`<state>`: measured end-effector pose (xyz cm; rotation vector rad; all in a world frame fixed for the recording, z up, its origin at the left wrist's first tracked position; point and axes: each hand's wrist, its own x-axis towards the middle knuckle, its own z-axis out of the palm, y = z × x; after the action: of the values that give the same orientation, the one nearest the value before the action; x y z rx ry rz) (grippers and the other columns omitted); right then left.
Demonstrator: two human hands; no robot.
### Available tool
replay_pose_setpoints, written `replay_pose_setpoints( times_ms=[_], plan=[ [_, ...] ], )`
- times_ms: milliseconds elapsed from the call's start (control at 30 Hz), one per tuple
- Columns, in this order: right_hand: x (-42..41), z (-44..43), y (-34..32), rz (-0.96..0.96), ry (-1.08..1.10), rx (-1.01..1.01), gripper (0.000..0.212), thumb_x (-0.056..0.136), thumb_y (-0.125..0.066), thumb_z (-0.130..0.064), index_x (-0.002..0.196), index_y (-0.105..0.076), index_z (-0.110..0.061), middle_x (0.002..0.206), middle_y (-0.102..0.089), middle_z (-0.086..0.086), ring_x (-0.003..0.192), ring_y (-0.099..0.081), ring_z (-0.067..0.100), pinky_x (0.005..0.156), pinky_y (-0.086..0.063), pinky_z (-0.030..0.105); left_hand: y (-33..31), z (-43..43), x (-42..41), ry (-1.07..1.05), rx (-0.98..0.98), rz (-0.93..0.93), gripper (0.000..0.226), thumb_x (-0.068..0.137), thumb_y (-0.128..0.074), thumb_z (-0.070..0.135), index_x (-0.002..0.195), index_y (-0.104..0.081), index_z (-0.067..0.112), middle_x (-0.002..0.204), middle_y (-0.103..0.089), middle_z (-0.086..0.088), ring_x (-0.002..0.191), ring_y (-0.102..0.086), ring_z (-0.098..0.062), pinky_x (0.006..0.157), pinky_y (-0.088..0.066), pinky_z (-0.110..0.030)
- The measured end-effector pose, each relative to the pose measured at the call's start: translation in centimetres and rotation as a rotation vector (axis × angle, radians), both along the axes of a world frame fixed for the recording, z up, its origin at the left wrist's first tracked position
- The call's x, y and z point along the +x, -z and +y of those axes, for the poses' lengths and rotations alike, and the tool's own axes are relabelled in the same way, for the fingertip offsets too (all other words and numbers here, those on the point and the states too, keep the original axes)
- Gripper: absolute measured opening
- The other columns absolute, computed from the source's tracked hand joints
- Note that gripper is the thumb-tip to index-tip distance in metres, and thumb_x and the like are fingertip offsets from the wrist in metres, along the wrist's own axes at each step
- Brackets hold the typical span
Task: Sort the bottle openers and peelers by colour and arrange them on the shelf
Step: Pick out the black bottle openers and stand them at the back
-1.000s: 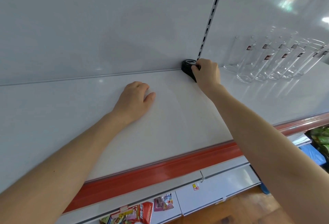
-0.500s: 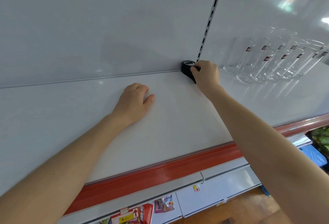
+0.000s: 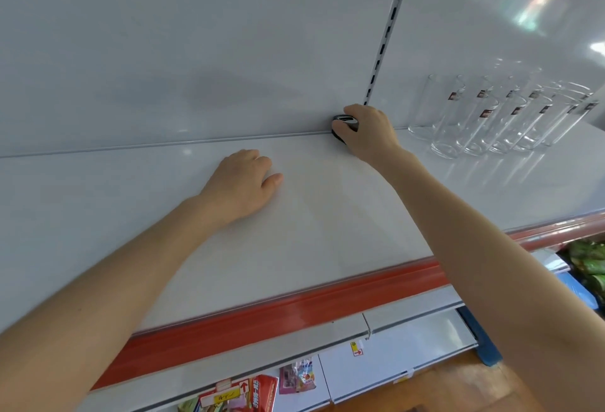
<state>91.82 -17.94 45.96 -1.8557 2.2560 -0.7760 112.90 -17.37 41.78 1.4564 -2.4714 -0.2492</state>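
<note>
The right hand [image 3: 370, 131] grips a black bottle opener [image 3: 340, 125] at the far edge of the shelf [image 3: 294, 248], left of the glass tumblers [image 3: 491, 120]. The left hand [image 3: 242, 182] rests on the shelf with its fingers curled; I cannot tell whether it holds anything.

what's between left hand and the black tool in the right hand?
Head view: only bare white shelf between left hand and the small black-and-silver tool the right hand grips.
</note>
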Motion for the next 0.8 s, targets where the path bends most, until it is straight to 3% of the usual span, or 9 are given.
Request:
replay_pose_setpoints(
  times_ms=[67, 133, 233, 333, 400, 633, 733, 800],
  plan=[
    [1.9, 0.1, -0.9, -0.016, -0.091, 0.017, 0.041, 0.093, -0.048, -0.034, 0.125, -0.053, -0.008, 0.126, -0.054, 0.008, 0.120, -0.045, 0.026, 0.095, -0.040, 0.035, -1.4, 0.4, 0.9, 0.021, -0.047, -0.061, 0.043, 0.096, -0.039, 0.038, 0.111, -0.055, 0.001, 0.119, -0.052, -0.015, 0.116, -0.047, -0.030, 0.096, -0.036, -0.039],
    [4.6, 0.1, -1.5, -0.022, -0.214, 0.009, 0.048, 0.094, -0.047, -0.039, 0.134, -0.046, -0.013, 0.138, -0.047, 0.003, 0.129, -0.039, 0.021, 0.101, -0.032, 0.030, -2.8, 1.5, 2.6, 0.016, -0.121, -0.066, 0.045, 0.096, -0.038, 0.038, 0.119, -0.054, 0.003, 0.126, -0.053, -0.013, 0.118, -0.047, -0.028, 0.098, -0.036, -0.039],
    [9.3, -0.2, -1.8, -0.041, -0.351, -0.007, 0.048, 0.093, -0.049, -0.041, 0.133, -0.047, -0.014, 0.140, -0.046, 0.001, 0.131, -0.037, 0.017, 0.101, -0.029, 0.025, -3.7, 3.6, 6.7, -0.017, -0.246, -0.016, 0.049, 0.096, -0.037, 0.043, 0.115, -0.057, 0.003, 0.118, -0.058, -0.012, 0.109, -0.052, -0.030, 0.093, -0.039, -0.040],
    [15.4, -0.6, -1.6, -0.016, -0.476, 0.001, 0.047, 0.092, -0.051, -0.042, 0.131, -0.050, -0.015, 0.139, -0.047, 0.001, 0.130, -0.039, 0.017, 0.101, -0.030, 0.025, -3.9, 6.6, 12.5, -0.103, -0.293, -0.020, 0.075, 0.082, -0.017, 0.059, 0.110, -0.060, 0.004, 0.108, -0.062, -0.011, 0.100, -0.057, -0.030, 0.091, -0.041, -0.041],
    [19.8, -0.6, -1.6, 0.002, -0.559, -0.009, 0.047, 0.092, -0.051, -0.042, 0.130, -0.050, -0.015, 0.139, -0.048, 0.001, 0.130, -0.040, 0.017, 0.102, -0.029, 0.025, -3.9, 8.3, 16.7, -0.193, -0.300, -0.028, 0.081, 0.077, -0.011, 0.059, 0.106, -0.062, 0.003, 0.102, -0.064, -0.012, 0.095, -0.059, -0.031, 0.088, -0.043, -0.043],
    [36.3, 1.7, -1.5, 0.005, -0.812, -0.010, 0.044, 0.092, -0.051, -0.040, 0.128, -0.052, -0.014, 0.137, -0.050, 0.000, 0.128, -0.042, 0.016, 0.100, -0.029, 0.021, -4.1, 14.9, 30.5, -0.469, -0.289, -0.091, 0.065, 0.085, -0.027, 0.049, 0.099, -0.066, 0.000, 0.091, -0.066, -0.019, 0.083, -0.062, -0.037, 0.074, -0.050, -0.046],
    [43.2, 3.7, -1.5, 0.002, -0.897, 0.003, 0.043, 0.092, -0.052, -0.038, 0.126, -0.054, -0.012, 0.135, -0.052, 0.002, 0.125, -0.045, 0.018, 0.099, -0.030, 0.021, -4.1, 17.6, 35.9, -0.552, -0.277, -0.083, 0.049, 0.093, -0.041, 0.042, 0.115, -0.062, 0.004, 0.104, -0.064, -0.015, 0.097, -0.058, -0.034, 0.082, -0.046, -0.042],
    [47.2, 4.9, -1.4, -0.003, -0.927, -0.006, 0.039, 0.092, -0.053, -0.035, 0.120, -0.059, -0.009, 0.129, -0.056, 0.006, 0.121, -0.049, 0.021, 0.096, -0.033, 0.023, -4.0, 19.0, 39.2, -0.548, -0.270, -0.072, 0.051, 0.092, -0.038, 0.045, 0.113, -0.062, 0.006, 0.102, -0.064, -0.013, 0.096, -0.058, -0.032, 0.081, -0.045, -0.042]
  ],
)
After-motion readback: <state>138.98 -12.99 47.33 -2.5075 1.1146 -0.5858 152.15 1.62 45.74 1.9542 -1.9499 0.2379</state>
